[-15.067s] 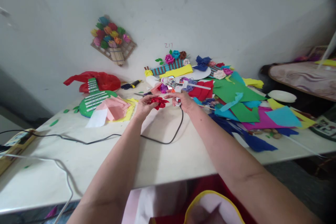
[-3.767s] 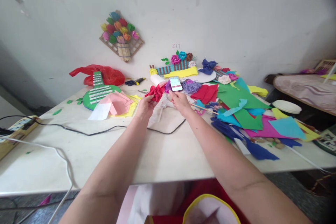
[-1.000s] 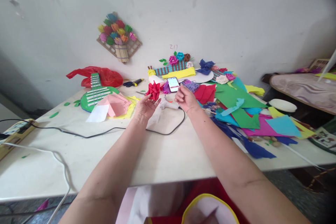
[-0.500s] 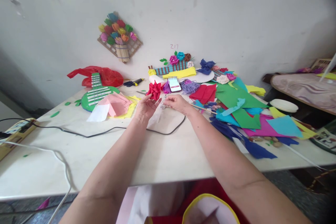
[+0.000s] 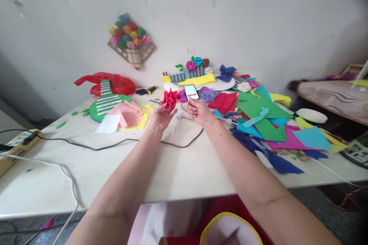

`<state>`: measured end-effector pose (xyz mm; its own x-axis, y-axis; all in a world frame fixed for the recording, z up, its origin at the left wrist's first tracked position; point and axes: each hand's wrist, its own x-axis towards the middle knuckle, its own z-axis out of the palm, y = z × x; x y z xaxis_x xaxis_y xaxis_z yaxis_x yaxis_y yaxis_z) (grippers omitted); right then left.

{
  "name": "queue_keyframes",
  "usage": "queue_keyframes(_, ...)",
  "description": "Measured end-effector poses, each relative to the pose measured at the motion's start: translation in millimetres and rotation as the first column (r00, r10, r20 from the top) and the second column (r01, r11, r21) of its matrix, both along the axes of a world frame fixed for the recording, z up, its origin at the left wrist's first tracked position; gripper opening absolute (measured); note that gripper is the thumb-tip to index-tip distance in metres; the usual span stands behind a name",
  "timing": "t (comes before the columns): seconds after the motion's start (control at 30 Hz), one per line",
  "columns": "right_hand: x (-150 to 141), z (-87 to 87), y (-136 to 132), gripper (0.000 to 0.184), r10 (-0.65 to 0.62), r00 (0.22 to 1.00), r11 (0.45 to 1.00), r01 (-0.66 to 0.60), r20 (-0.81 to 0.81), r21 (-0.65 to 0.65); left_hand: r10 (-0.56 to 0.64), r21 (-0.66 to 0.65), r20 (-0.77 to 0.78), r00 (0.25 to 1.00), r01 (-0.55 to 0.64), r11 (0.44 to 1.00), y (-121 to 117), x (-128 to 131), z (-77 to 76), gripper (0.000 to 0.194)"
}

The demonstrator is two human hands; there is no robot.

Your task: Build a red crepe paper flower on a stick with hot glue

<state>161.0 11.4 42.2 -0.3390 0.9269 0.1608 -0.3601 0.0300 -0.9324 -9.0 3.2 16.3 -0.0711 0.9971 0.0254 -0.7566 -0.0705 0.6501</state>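
Note:
A red crepe-paper flower (image 5: 170,98) with pointed, crinkled petals rests in my left hand (image 5: 161,116). The thumb side grips its base while the other fingers are loosely curled. My right hand (image 5: 199,111) is closed in a pinch to the right of the flower and apart from it. Whatever its fingertips hold is too small to make out. Just below them, on the table, is a small whitish thing (image 5: 181,112) whose kind I cannot tell. Beyond the right fingertips a lit phone (image 5: 191,92) leans upright. A thin stick (image 5: 225,120) lies behind the right wrist.
Coloured paper sheets (image 5: 258,107) cover the table's right side. At left are a green guitar-shaped craft (image 5: 107,105), pink paper (image 5: 126,115) and a red plastic bag (image 5: 115,84). A black cable (image 5: 94,148) crosses the table. Pliers (image 5: 148,90) lie at the back.
My right hand has moved right and slightly up, away from the flower, its fingers curling more. My left hand and the red flower have barely moved.

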Motion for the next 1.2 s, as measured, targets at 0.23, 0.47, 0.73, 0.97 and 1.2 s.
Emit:
queue_keyframes(0.23, 26.4, -7.5, 25.3, 0.032, -0.655, 0.588, 0.756, 0.509, 0.475, 0.412, 0.060, 0.031, -0.062, 0.996, -0.058, 0.998, 4.0, -4.2, -2.7, 0.016)
queue_keyframes(0.47, 24.9, -10.6, 26.5, 0.010, -0.734, 0.390, 0.678, 0.363, 0.557, 0.639, 0.103, 0.081, -0.152, 0.983, -0.092, 0.992, 7.9, -5.6, -5.0, 0.024)
queue_keyframes(0.73, 15.0, -6.0, 18.2, 0.041, -0.658, 0.428, 0.741, 0.223, 0.620, 0.633, 0.113, 0.098, -0.191, 0.975, -0.096, 0.991, 6.6, -2.4, -6.5, 0.032)
queue_keyframes(0.97, 15.2, -9.4, 22.7, 0.021, -0.617, 0.452, 0.749, 0.088, 0.644, 0.656, 0.182, 0.108, -0.243, 0.953, -0.160, 0.981, 7.2, -2.8, -8.2, 0.040)
queue_keyframes(1.2, 13.4, -22.7, 28.4, 0.014, -0.345, 0.762, 0.915, 0.144, 0.548, 0.376, 0.259, 0.183, -0.284, 0.923, -0.213, 0.960, 6.5, -2.7, -8.7, 0.035)
